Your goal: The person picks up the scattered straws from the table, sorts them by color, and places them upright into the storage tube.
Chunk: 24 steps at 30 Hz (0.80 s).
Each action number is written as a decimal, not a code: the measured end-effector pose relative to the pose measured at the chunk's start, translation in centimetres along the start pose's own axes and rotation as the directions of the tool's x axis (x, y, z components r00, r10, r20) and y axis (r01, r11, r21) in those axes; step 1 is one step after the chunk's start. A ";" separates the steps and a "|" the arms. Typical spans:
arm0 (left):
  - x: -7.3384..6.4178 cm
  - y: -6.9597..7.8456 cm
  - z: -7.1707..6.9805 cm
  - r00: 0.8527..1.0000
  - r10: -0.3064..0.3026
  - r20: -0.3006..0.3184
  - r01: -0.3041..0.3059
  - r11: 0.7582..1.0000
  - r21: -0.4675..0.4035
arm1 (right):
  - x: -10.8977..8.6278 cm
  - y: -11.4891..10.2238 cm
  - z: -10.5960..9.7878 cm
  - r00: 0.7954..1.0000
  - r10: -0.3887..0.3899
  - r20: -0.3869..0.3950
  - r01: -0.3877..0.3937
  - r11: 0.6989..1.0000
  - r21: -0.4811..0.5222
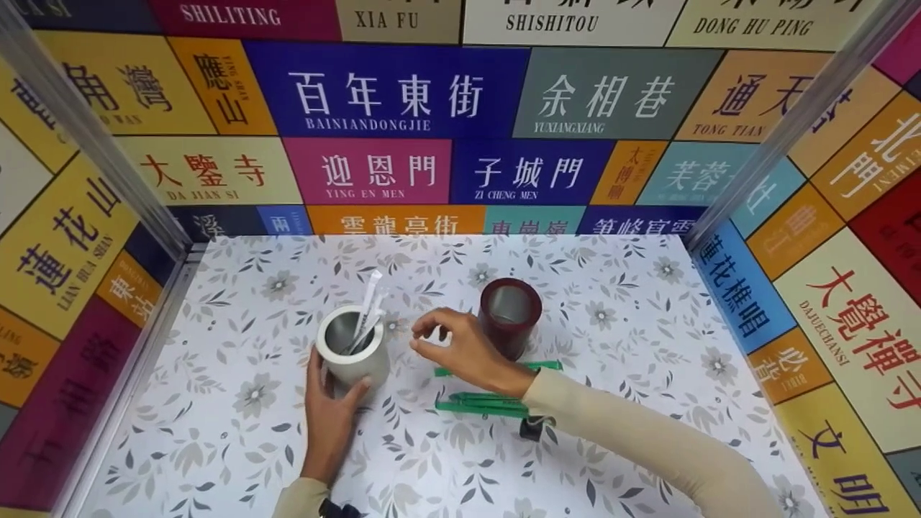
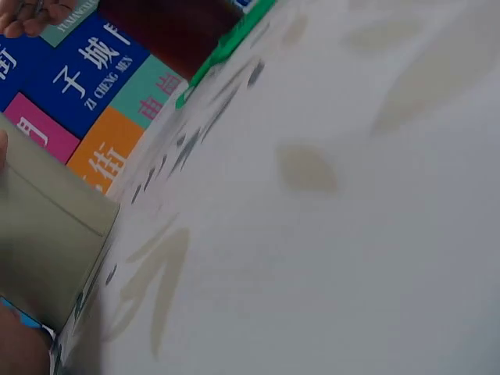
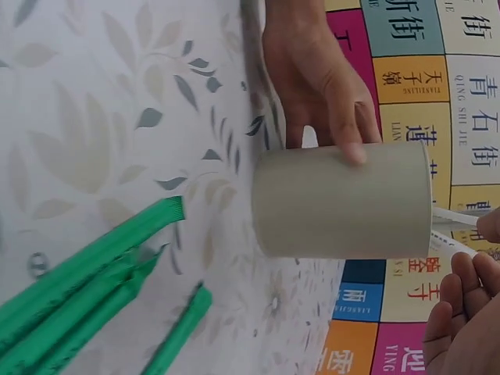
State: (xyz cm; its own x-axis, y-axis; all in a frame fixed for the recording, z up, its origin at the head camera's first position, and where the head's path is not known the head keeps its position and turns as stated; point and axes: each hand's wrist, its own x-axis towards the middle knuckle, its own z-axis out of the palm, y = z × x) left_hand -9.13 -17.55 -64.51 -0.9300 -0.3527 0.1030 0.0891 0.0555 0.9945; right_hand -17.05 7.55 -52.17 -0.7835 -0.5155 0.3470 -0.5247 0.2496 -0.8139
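Note:
My left hand (image 1: pixel 334 388) grips a pale grey cylindrical cup (image 1: pixel 370 367), thumb at the front and fingers around its left side. The cup stands upright on the table. Two slim white sticks (image 1: pixel 370 291) lean inside it and poke above the rim. To the right of the cup, my right hand (image 1: pixel 460 349) is raised with fingers loosely bent and nothing between them. In the right wrist view, its fingers (image 3: pixel 461 305) overlap the sticks' ends. A dark red cup (image 1: pixel 512 316) stands just beyond my right hand. Several slim green stick packets (image 1: pixel 475 406) lie under my right forearm.
The table (image 1: pixel 252 460) has a white cloth with grey leaves and flowers. Panels with Chinese lettering (image 1: pixel 388 93) rise behind it and along both sides. Metal corner posts (image 1: pixel 763 155) stand at the back corners.

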 end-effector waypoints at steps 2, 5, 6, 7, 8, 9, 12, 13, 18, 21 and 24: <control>-0.9 0.2 -0.1 0.999 -0.040 -0.020 0.041 0.999 0.024 | -0.9 0.4 -0.3 1.000 0.003 0.006 -0.003 1.000 0.004; -2.5 0.7 -0.1 0.993 -0.080 -0.090 0.087 0.993 0.082 | -2.0 0.9 -0.8 1.000 0.002 0.001 -0.002 1.000 -0.003; -3.1 1.0 -0.1 0.990 -0.089 -0.112 0.100 0.990 0.097 | -2.3 1.1 -1.0 1.000 -0.003 -0.003 0.003 1.000 -0.008; -3.6 1.1 -0.1 0.987 -0.094 -0.129 0.108 0.988 0.107 | -2.6 1.2 -1.2 1.000 -0.007 -0.004 0.007 1.000 -0.014; -4.1 1.3 0.0 0.986 -0.089 -0.142 0.105 0.988 0.110 | -2.9 1.3 -1.4 1.000 -0.012 -0.004 0.011 1.000 -0.016; -4.6 1.4 0.1 0.986 -0.082 -0.143 0.100 0.987 0.123 | -3.2 1.4 -1.7 1.000 -0.014 -0.004 0.014 1.000 -0.019; -5.6 1.6 0.3 0.995 -0.013 -0.100 0.026 0.991 0.131 | -4.1 1.8 -2.2 1.000 -0.027 -0.001 0.027 0.999 -0.027; -5.9 1.5 0.5 0.997 0.016 -0.071 -0.007 0.992 0.125 | -4.5 2.0 -2.4 1.000 -0.028 0.002 0.028 0.999 -0.027; -6.2 1.5 2.2 0.986 0.112 0.126 -0.122 0.990 0.069 | -6.6 3.0 -3.2 1.000 -0.015 0.016 0.015 1.000 -0.025; -6.0 1.5 3.5 0.968 0.102 0.228 -0.118 0.991 0.059 | -8.0 3.9 -3.8 1.000 -0.003 0.025 0.003 1.000 -0.012; -5.4 1.4 4.9 0.949 0.096 0.302 -0.120 0.991 0.061 | -9.5 4.9 -4.4 1.000 0.012 0.010 -0.012 1.000 -0.015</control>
State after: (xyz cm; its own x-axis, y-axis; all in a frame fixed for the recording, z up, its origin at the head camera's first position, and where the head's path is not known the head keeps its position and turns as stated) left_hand -5.77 -10.99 -63.79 -0.9812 -0.0473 0.1870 0.1778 0.1540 0.9719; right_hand -13.62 17.32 -57.38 -0.7865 -0.5205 0.3324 -0.5202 0.2683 -0.8108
